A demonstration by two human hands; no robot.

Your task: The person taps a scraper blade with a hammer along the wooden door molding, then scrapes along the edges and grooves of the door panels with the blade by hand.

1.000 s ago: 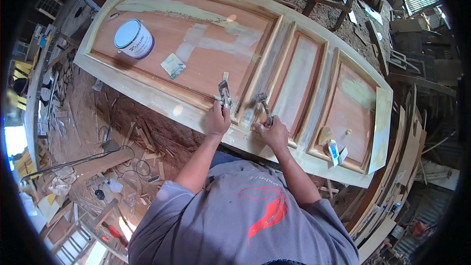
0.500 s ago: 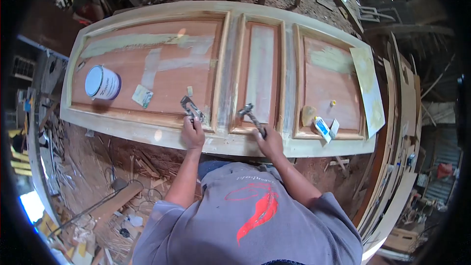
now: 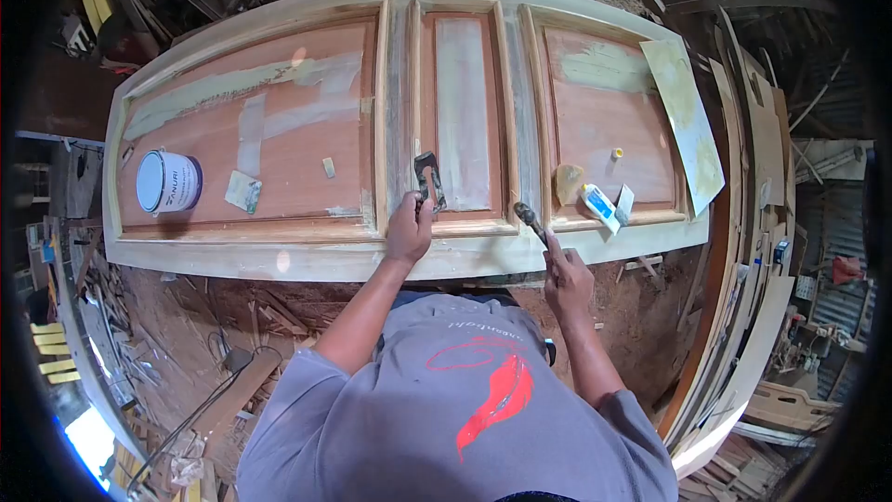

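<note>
My left hand (image 3: 411, 229) is closed around a dark metal tool with a long open slot (image 3: 426, 177), held upright over the door's middle section; its exact kind is unclear. In my right hand (image 3: 568, 281) is a hammer (image 3: 531, 223), its small dark head pointing up and left above the door's near edge. Beneath both lies a wooden panelled door (image 3: 372, 265), with pale filler patches across its reddish panels. Close to the hammer, on the right panel, are a white and blue tube (image 3: 600, 207), a grey flat piece (image 3: 625, 202) and a tan, roundish piece (image 3: 569, 184).
A white and purple can (image 3: 169, 181) stands on the left panel beside a smeared square scrap (image 3: 242, 191). A stained pale board (image 3: 684, 121) lies across the door's right end. Long boards (image 3: 743, 316) lean at right. Wood offcuts (image 3: 237, 390) litter the floor.
My view has shifted, so the door sits further left and higher. Both hands, still gripping their tools, have moved right along the door; the hammer has swung away from the middle section.
</note>
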